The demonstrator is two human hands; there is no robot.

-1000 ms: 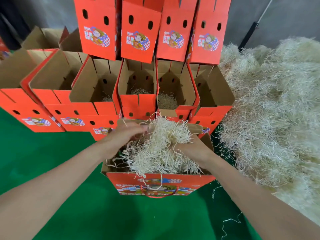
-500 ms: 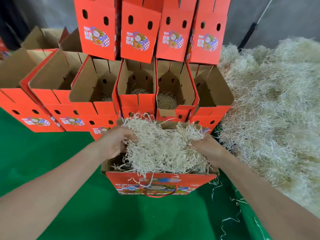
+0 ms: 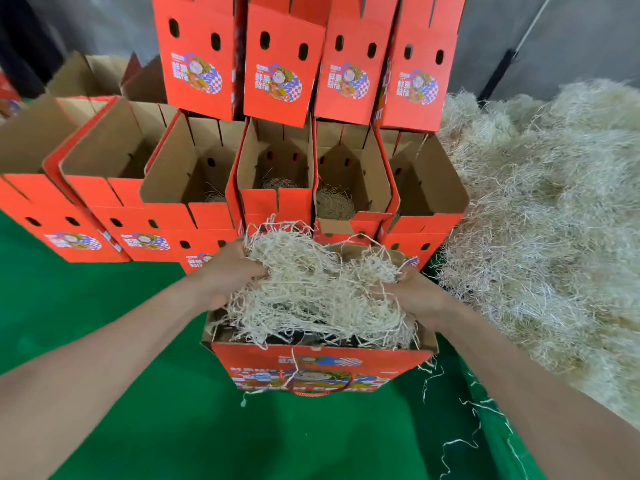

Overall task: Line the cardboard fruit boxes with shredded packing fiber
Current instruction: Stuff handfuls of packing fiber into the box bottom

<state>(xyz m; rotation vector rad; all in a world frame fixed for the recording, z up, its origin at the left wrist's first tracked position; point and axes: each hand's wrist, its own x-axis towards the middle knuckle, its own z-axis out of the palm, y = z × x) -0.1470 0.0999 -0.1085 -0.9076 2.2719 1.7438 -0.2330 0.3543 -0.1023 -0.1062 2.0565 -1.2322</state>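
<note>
Pale, stringy fiber wad (image 3: 311, 292) gripped by left hand (image 3: 231, 275) and right hand (image 3: 417, 296) over one orange cardboard box (image 3: 322, 367).

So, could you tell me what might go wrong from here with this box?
1. The fiber gripped by the left hand and right hand hangs over the rim of the front box, so strands may spill onto the green mat, where loose strands already lie.
2. Pushed down unevenly, it could bunch and leave part of the bottom bare.
3. The box looks light; pressing might shove it into the open boxes behind.
</note>
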